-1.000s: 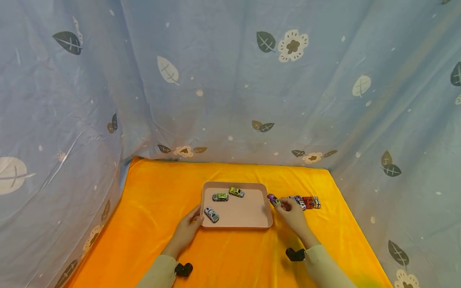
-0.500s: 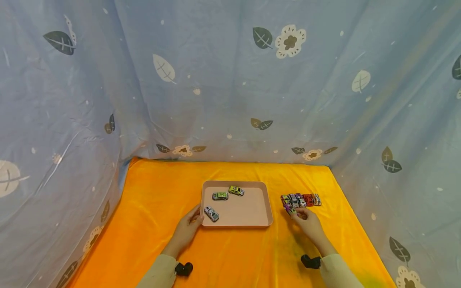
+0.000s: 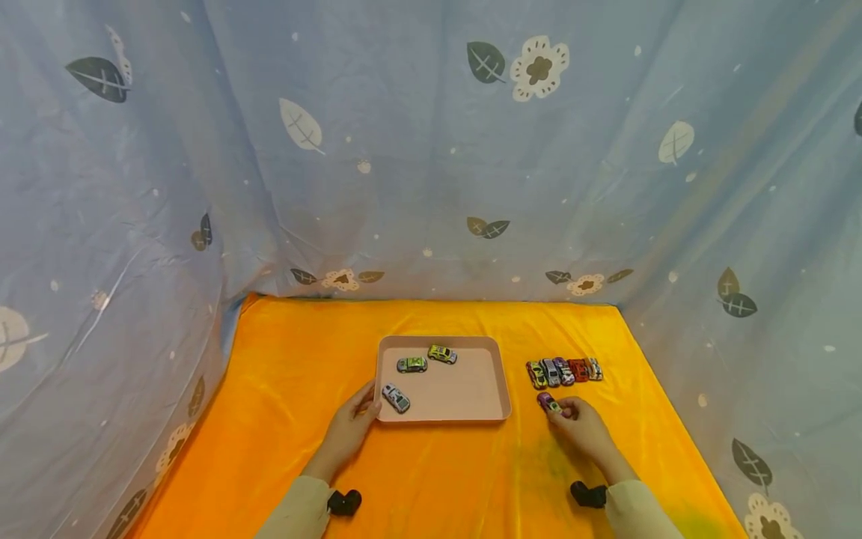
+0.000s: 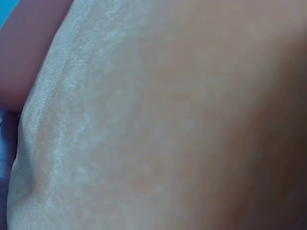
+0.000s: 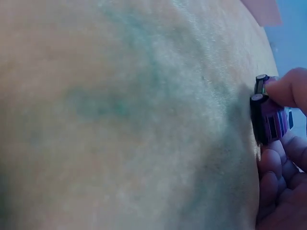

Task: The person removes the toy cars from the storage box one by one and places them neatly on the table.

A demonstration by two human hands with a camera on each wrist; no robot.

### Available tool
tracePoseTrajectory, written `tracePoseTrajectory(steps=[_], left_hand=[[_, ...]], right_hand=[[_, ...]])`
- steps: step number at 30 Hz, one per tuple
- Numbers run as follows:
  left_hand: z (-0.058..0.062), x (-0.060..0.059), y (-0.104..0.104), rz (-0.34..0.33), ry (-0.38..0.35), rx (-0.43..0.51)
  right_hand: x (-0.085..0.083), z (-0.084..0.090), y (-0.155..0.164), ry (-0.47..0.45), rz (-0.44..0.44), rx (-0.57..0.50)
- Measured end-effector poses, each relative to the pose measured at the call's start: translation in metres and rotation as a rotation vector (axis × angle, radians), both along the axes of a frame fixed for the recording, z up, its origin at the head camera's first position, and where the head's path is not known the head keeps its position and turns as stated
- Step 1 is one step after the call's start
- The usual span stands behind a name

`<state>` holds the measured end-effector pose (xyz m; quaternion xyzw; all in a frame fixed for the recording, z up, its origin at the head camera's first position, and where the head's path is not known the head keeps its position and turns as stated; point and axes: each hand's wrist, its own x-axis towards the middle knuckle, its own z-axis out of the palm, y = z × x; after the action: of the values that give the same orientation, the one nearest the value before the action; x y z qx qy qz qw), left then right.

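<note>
My right hand [image 3: 587, 430] pinches a small purple toy car [image 3: 548, 403] just in front of a row of toy cars. In the right wrist view the purple toy car [image 5: 272, 120] sits between thumb and fingers, tilted on end in that picture. At the pink tray [image 3: 465, 389], my left hand [image 3: 352, 428] grips the left rim near its front corner. Inside the tray lie a white toy car [image 3: 396, 398], a green toy car [image 3: 412, 364] and a yellow toy car [image 3: 442, 354]. The left wrist view shows mostly blurred cloth.
Side by side, right of the tray, stand a yellow-and-red toy car [image 3: 536, 374], a silver one [image 3: 551, 372], a purple-and-white one [image 3: 564, 371], a red one [image 3: 578, 370] and a white one [image 3: 595, 368]. Orange cloth [image 3: 303, 359] lies beneath; a patterned curtain [image 3: 404, 150] surrounds it.
My right hand has carried the purple toy car from beside the tray's right rim rightward and nearer, to the front of the row. The left hand stays at the tray.
</note>
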<state>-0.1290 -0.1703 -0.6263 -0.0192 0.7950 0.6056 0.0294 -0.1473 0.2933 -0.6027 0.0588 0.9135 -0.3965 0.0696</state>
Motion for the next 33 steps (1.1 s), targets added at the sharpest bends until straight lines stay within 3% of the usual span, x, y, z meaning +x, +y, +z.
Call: tracePoseTrajectory(steps=[11,23,30,33], left_hand=[[0.007,0.002,0.002,0.016,-0.008,-0.039],[0.006,0.002,0.001,0.001,-0.007,-0.019],[0.017,0.003,0.003,-0.004,-0.022,0.005],[0.012,0.001,0.002,0.002,-0.018,-0.015]], right_hand=[[0.002,-0.001,0.004,-0.049,0.044,-0.146],[0.001,-0.001,0.007,-0.03,0.043,-0.079],[0.003,0.001,0.008,-0.041,-0.003,-0.083],[0.002,0.002,0.006,-0.026,0.015,-0.093]])
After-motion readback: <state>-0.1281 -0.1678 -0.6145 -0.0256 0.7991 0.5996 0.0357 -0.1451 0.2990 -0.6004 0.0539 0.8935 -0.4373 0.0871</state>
